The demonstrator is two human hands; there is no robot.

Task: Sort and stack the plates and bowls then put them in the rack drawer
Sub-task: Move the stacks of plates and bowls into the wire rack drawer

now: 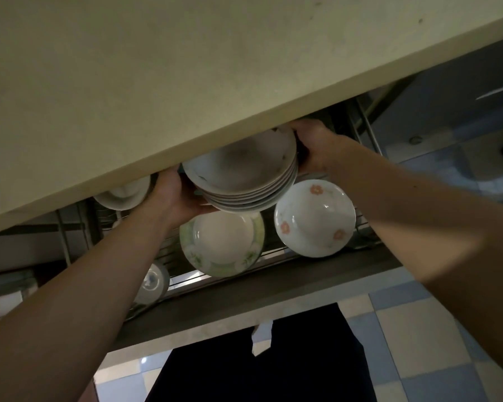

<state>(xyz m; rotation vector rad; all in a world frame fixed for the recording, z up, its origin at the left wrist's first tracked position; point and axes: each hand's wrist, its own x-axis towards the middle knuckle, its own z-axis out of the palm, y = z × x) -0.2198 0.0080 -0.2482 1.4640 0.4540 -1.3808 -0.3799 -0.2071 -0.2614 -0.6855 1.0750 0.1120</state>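
Under the pale surface [157, 82], I am holding the bowl stack [241, 172] over the rack drawer [273, 282]. Left hand [180, 195] and right hand [317, 146] are gripping opposite rims, fingers closed; free space lying rearward, beneath the overhang.

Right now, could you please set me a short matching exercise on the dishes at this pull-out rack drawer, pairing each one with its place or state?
Things:
1. stack of bowls
2. green-rimmed plate
3. orange-flowered dish
4. small blue-patterned dish

Place or state:
A. lying at the right end of the rack drawer
B. held between the left hand and right hand
C. low at the left, partly hidden behind the left forearm
D. directly below the held stack

Pairs: 1-B, 2-D, 3-A, 4-C
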